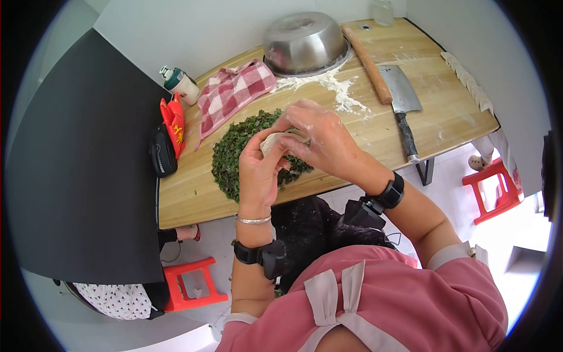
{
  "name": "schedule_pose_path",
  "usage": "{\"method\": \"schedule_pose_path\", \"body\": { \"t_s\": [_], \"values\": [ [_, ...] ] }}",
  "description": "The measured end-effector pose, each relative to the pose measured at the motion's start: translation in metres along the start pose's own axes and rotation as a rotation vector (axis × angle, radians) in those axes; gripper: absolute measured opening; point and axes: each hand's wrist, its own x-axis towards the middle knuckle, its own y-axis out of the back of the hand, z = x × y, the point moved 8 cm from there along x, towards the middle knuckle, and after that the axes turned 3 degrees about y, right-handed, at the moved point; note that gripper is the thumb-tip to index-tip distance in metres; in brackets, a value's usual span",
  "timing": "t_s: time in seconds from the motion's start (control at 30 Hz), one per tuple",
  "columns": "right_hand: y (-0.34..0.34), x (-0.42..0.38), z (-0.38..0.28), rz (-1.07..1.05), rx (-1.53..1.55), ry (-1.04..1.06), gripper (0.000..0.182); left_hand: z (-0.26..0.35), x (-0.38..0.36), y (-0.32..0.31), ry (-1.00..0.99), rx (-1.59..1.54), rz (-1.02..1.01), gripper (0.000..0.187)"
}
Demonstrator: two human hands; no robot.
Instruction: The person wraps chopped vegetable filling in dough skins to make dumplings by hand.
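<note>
Both hands meet around a pale, dough-wrapped dumpling [271, 142], above a heap of chopped dark-green leaves [227, 161]. My left hand [260, 171] cups it from the left, with the thumb against the dough. From the right, my right hand [324, 136] pinches its rim, fingers curled over and dusted with flour. Those fingers cover much of the dumpling, and whatever is inside it is hidden. Directly below the hands, the leaves lie on the wooden table [193, 202].
A steel basin [305, 44] lies upside down near spilled flour [346, 94]. Right of it are a rolling pin [369, 64], a cleaver [402, 94] and a row of dumplings [466, 79]. A checked cloth [231, 94], bottle [180, 85] and black case [162, 151] stand left.
</note>
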Motion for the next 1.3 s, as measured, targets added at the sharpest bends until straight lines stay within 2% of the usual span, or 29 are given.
{"method": "schedule_pose_path", "body": {
  "t_s": [0.07,0.17,0.33,0.43,0.53,0.77,0.93,1.13,1.27,1.3],
  "values": [
    [0.006,-0.002,-0.004,0.028,-0.006,0.04,0.02,-0.002,0.0,0.002,0.006,-0.076,-0.004,0.023],
    [0.02,-0.013,0.008,0.076,-0.077,-0.035,0.026,-0.005,0.001,0.004,0.035,-0.206,-0.002,0.023],
    [0.007,-0.026,0.031,-0.151,0.071,-0.181,0.03,-0.002,0.0,0.001,0.032,-0.207,-0.014,0.023],
    [0.004,-0.028,0.033,-0.201,0.142,-0.223,0.029,-0.002,0.0,0.002,0.03,-0.193,-0.02,0.024],
    [0.002,-0.025,0.027,-0.291,-0.002,-0.125,0.028,-0.001,-0.001,0.004,0.026,-0.146,-0.037,0.025],
    [-0.004,-0.023,0.019,-0.371,-0.035,-0.078,0.024,0.001,-0.003,0.003,0.034,-0.141,-0.048,0.025],
    [-0.004,-0.019,0.014,-0.295,-0.07,0.011,0.015,0.002,-0.004,0.001,0.047,-0.093,-0.067,0.027],
    [-0.005,-0.021,0.007,-0.212,-0.087,0.079,0.014,0.001,-0.003,-0.001,0.038,-0.092,-0.074,0.026],
    [-0.001,-0.019,0.013,-0.272,-0.028,0.019,0.019,0.003,-0.004,0.0,0.041,-0.083,-0.08,0.026],
    [-0.001,-0.018,0.016,-0.354,-0.038,-0.064,0.022,0.002,-0.003,0.001,0.04,-0.1,-0.094,0.026]
  ]
}}
